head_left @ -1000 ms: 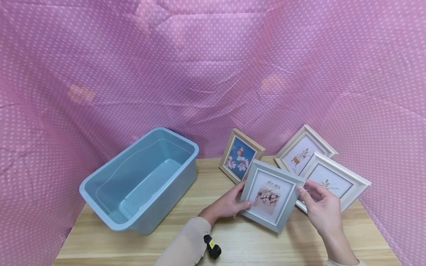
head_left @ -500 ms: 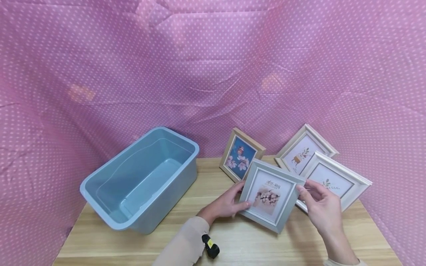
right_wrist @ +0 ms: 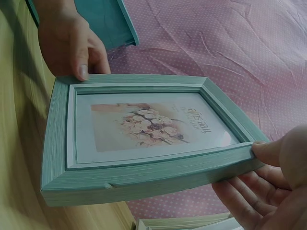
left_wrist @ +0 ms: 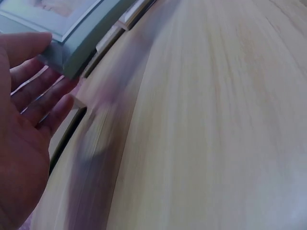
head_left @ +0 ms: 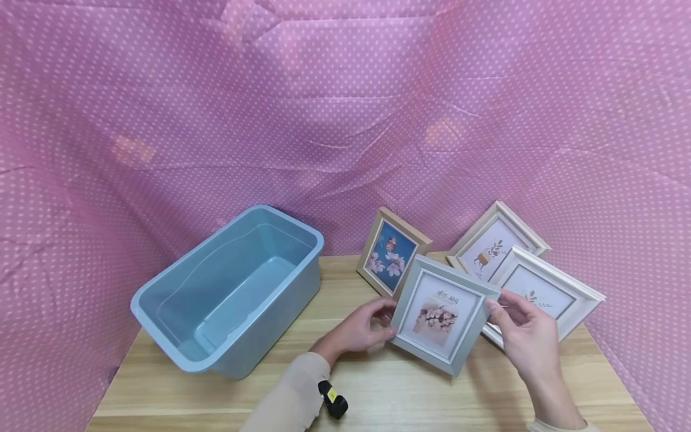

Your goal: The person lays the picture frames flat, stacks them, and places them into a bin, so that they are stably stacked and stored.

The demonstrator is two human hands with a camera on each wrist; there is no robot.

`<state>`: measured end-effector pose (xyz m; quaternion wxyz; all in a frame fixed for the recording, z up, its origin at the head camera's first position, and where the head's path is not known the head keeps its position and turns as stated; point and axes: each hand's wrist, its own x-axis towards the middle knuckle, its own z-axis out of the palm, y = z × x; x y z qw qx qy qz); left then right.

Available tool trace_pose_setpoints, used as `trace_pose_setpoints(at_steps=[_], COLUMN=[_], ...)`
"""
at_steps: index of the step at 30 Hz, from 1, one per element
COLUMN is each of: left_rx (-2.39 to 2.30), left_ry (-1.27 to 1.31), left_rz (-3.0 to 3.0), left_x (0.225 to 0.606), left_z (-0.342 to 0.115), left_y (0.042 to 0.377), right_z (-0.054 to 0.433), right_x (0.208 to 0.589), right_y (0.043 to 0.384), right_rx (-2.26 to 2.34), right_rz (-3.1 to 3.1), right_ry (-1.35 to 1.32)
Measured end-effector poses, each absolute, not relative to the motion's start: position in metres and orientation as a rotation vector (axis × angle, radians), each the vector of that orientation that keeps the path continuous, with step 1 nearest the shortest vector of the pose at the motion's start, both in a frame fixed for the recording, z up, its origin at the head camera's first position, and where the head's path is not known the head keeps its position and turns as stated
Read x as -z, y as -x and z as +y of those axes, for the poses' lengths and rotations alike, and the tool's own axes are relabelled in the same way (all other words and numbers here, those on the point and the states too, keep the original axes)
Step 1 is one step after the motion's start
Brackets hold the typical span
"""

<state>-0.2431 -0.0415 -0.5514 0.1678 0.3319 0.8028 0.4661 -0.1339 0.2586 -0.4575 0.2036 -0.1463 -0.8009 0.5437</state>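
A grey-green picture frame (head_left: 406, 300) with a flower print is held up, tilted, over the table between both hands. My right hand (head_left: 531, 345) pinches its right edge, thumb on the front and fingers beneath, as the right wrist view shows. At the opposite edge is my left hand (head_left: 353, 330), its thumb tip at the rim and its other fingers behind. In the left wrist view that left hand (left_wrist: 24, 120) has its thumb over the corner of the frame (left_wrist: 84, 43), with the fingers loosely extended below it.
A blue-grey plastic bin (head_left: 270, 306) stands on the left of the wooden table (head_left: 378, 396). Behind the held frame, a tan frame (head_left: 372, 240) leans near the pink dotted cloth (head_left: 345, 120). Two pale frames, a cream one (head_left: 475, 231) and a white one (head_left: 580, 309), overlap at the right.
My left hand has drawn slightly left, its thumb sliding from the frame's face to its edge. The held frame and right hand have shifted a little right.
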Motion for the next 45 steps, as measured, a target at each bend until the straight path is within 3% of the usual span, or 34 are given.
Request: trace_pose_setpoints(at_steps=[45], left_rx=[-1.589], left_ry=[-0.787], left_rz=[1.996], left_x=[0.546], left_z=[-0.081], left_y=[0.226], right_z=[0.25], right_x=[0.453], right_y=[0.136], right_rx=[-1.522], right_rz=[-2.253], right_ry=[0.34])
